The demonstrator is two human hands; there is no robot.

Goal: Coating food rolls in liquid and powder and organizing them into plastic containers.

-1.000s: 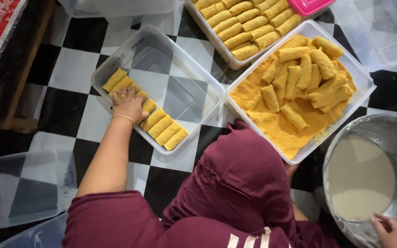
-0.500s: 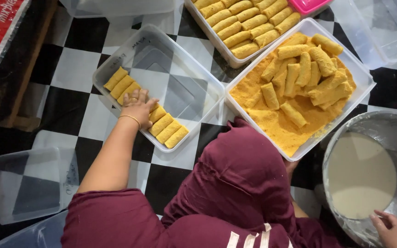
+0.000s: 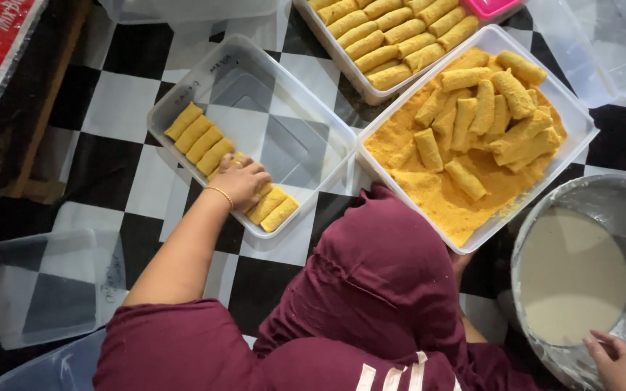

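My right hand (image 3: 621, 362) is resting on the near rim of the batter bowl (image 3: 595, 192); I cannot tell whether my fingers (image 3: 603, 340) are gripping it. Beyond my fingers, many rolls (image 3: 487, 108) are still lying in crumbs. Far left of them, a co-worker's hand (image 3: 240, 181) is laying just the first row in the clear container (image 3: 291, 116).

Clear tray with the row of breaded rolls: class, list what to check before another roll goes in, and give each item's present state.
1. Free room in the clear tray: ok, most of its floor is bare.
2. Row of rolls tidy: ok, side by side along one edge.
3. Co-worker's hand clear of the row: not ok, it rests on it.
4. Coated rolls ready in the crumb tray: ok, many.
5. Batter in the metal bowl: ok.
6. Right hand gripping the bowl: cannot tell.
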